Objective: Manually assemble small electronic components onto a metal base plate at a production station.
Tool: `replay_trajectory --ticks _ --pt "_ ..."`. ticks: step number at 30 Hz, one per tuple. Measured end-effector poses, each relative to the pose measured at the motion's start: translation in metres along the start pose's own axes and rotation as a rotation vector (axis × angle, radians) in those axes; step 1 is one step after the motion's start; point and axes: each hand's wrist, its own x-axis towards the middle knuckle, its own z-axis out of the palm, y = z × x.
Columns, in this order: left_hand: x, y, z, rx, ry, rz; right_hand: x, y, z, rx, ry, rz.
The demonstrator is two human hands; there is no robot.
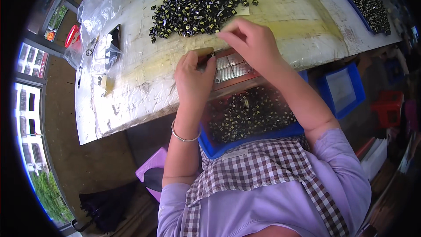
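Observation:
My left hand (193,77) is at the table's front edge, its thumb and forefinger closed on a small dark part with a light tip (213,54). Just right of it lies a reddish-orange block (240,80) with silver ribbed metal plates (230,66) set in its top. My right hand (254,41) hovers above and beyond the block, thumb and forefinger pinched together close to the pile. Whatever is between those fingertips is too small to make out. The pile (197,6) consists of small black parts with yellow bands.
A blue tray (215,151) of similar parts sits at my lap under the table edge. Clear plastic bags (98,11) and a phone (114,39) lie at the left. Another blue tray of parts (366,6) is far right; a blue bin (342,90) stands lower right.

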Motion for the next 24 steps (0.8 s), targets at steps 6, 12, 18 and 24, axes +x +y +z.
replay_trajectory --ticks 6,12,18,24 --pt "-0.009 0.000 -0.003 -0.068 -0.010 -0.083 0.012 0.025 0.023 -0.163 0.203 -0.197" --pt "-0.008 0.019 0.005 0.011 -0.100 0.336 0.007 0.038 0.016 -0.315 0.187 -0.375" --pt "-0.010 0.018 0.006 0.047 -0.135 0.287 0.006 0.030 0.014 -0.322 0.148 -0.331" --pt "-0.012 0.025 0.001 0.048 -0.155 0.295 0.001 0.037 0.012 -0.228 0.170 -0.378"
